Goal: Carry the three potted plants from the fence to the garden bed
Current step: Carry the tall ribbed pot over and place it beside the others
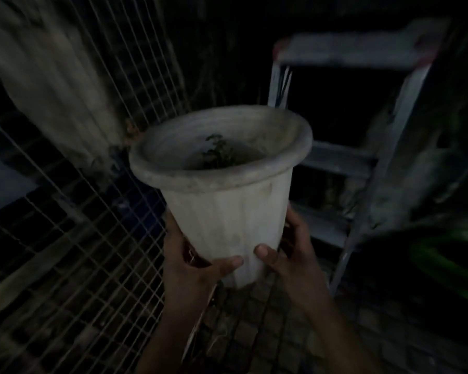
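A tall white plastic pot [227,211] with a wide rolled rim is held up in the air at the middle of the view. A small green plant [218,153] grows deep inside it. My left hand [189,257] grips the pot's lower left side, thumb across the front. My right hand [287,252] grips its lower right side, thumb on the front. The wire mesh fence [73,225] runs along the left. The scene is dark and blurred; no other pot and no garden bed can be made out.
A metal stepladder [343,157] stands just behind and to the right of the pot. Small square paving stones [254,319] cover the ground below. A pale cloth or sheet [52,85] hangs on the fence at upper left. Something green [449,260] lies at the right edge.
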`<state>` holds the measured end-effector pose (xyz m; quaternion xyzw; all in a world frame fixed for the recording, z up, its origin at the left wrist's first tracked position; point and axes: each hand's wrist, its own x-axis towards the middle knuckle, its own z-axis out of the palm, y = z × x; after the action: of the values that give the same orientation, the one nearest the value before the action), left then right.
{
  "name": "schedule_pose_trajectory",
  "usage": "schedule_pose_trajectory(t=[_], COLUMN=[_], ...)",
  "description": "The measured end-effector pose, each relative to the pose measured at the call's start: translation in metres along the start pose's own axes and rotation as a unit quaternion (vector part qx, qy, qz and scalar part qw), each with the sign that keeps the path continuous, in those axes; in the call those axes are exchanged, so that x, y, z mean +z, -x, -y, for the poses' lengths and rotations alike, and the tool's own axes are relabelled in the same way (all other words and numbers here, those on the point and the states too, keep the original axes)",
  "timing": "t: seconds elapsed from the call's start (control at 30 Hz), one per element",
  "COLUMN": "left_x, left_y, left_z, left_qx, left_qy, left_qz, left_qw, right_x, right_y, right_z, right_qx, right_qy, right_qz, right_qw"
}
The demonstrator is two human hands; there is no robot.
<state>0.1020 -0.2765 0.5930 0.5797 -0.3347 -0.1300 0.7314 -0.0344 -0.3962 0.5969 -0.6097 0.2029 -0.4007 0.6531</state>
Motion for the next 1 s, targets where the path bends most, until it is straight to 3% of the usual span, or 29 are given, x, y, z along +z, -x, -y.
schedule_pose_trajectory(t=[0.2,0.33,0.53,0.67,1.0], left_x=[0.001,0.000,0.001,-0.027,-0.214], left_y=[-0.004,0.027,0.108,0.173,0.339], left_z=[-0.190,-0.268,-0.355,-0.394,-0.461], left_qx=[0.071,0.119,0.165,0.142,0.158], left_qy=[-0.018,-0.043,-0.066,-0.055,-0.155], left_qz=[0.054,0.036,-0.049,-0.136,-0.344], left_qw=[0.996,0.991,0.983,0.979,0.912], right_x=[0.029,0.034,0.032,0.065,0.275], right_y=[0.043,0.073,0.113,0.154,0.292], right_z=[0.181,0.250,0.302,0.324,0.319], right_qx=[-0.031,-0.083,-0.126,-0.120,-0.130], right_qy=[0.016,0.029,-0.011,-0.024,-0.112], right_qz=[-0.026,0.032,0.141,0.192,0.396], right_qw=[0.999,0.996,0.982,0.974,0.902])
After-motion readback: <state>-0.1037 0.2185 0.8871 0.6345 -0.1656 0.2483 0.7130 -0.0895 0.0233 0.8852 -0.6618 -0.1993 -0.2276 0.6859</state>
